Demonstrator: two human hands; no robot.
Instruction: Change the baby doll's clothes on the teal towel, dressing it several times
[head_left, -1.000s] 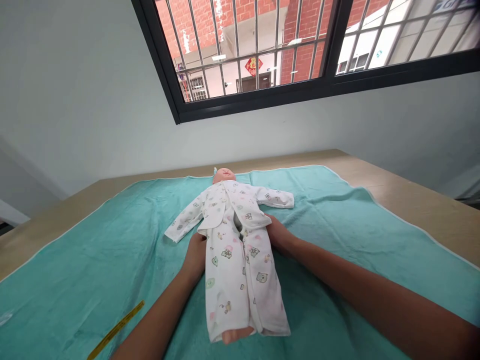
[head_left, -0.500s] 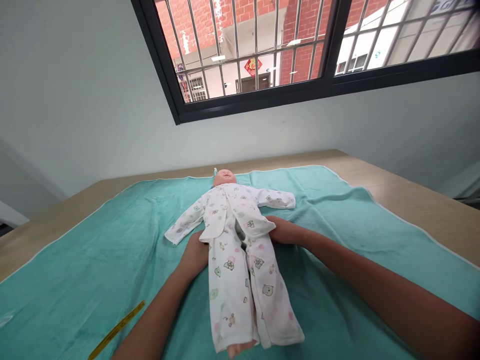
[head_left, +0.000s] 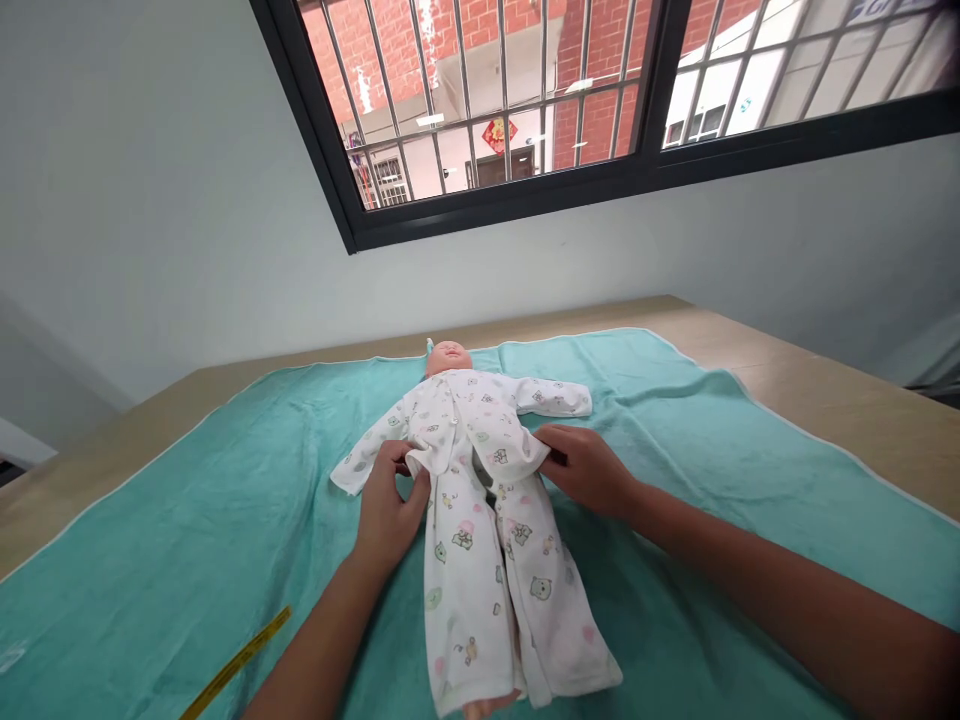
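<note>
A baby doll (head_left: 448, 356) lies on its back on a teal towel (head_left: 675, 440), head toward the wall. It wears a white printed shirt (head_left: 480, 420) and matching trousers (head_left: 495, 590). My left hand (head_left: 388, 505) pinches the shirt's lower hem on the doll's left side of the picture. My right hand (head_left: 589, 468) grips the hem on the other side, fingers closed on the cloth. A bare foot shows at the trouser ends by the bottom edge.
The towel covers a wooden table (head_left: 825, 400) that runs to a grey wall under a barred window (head_left: 525, 100). A yellow measuring tape (head_left: 236, 662) lies on the towel at the lower left.
Both hands came out from beside the doll's waist and moved up onto the shirt hem. The trousers have slid lower and spread a little toward me.
</note>
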